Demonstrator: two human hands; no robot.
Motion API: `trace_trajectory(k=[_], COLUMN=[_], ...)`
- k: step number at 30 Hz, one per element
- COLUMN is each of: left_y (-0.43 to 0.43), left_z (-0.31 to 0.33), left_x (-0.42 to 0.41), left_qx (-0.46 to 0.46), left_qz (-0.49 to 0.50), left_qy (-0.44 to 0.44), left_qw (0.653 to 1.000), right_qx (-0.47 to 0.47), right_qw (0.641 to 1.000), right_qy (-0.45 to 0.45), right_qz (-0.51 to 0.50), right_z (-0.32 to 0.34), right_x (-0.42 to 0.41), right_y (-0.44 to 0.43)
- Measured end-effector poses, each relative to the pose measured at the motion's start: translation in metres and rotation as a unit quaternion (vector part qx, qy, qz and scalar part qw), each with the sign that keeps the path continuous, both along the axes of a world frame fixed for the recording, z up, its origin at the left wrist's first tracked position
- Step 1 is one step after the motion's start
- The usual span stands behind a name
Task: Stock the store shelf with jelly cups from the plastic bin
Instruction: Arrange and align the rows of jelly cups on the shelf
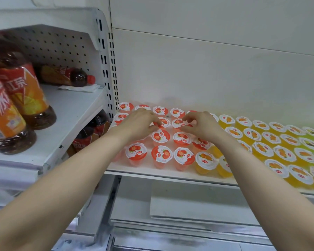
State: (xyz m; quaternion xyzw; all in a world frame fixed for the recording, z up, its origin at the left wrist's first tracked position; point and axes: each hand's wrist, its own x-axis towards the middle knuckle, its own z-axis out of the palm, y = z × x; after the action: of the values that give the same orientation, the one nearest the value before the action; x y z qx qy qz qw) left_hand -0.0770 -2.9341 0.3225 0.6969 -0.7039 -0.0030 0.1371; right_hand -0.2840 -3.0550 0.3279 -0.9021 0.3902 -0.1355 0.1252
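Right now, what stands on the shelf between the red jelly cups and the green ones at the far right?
Rows of orange jelly cups fill that stretch of the shelf, as the head view shows.

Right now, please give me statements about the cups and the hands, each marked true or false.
1. The red-lidded plastic jelly cups stand left of the yellow jelly cups. True.
2. The left hand and right hand reach over the yellow cups. False: both are over the red ones.
3. A brown tea bottle lies on its side on the white metal shelf at left. True.
4. A hand grips a tea bottle. False: neither touches one.
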Motion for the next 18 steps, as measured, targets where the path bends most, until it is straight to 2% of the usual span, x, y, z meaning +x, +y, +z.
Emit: trace_trajectory(k=[3,7,18], left_y=[0.006,0.014,0.033], left_z=[0.001,0.003,0.003], left_x=[-0.004,-0.014,-0.026], left_qx=[-0.024,-0.004,0.015], left_qz=[-0.003,-0.015,-0.016], left_qy=[0.017,0.015,0.02], left_qw=[1.0,1.0,1.0], right_qx=[0.017,0.051,-0.005], right_qw=[0.999,0.998,0.999], right_qy=[-0.022,0.008,0.03], right_qz=[0.018,0.035,0.034], right_z=[0.003,0.005,0.004], right_x=[-0.01,-0.018,-0.019], right_y=[0.009,0.026,0.047])
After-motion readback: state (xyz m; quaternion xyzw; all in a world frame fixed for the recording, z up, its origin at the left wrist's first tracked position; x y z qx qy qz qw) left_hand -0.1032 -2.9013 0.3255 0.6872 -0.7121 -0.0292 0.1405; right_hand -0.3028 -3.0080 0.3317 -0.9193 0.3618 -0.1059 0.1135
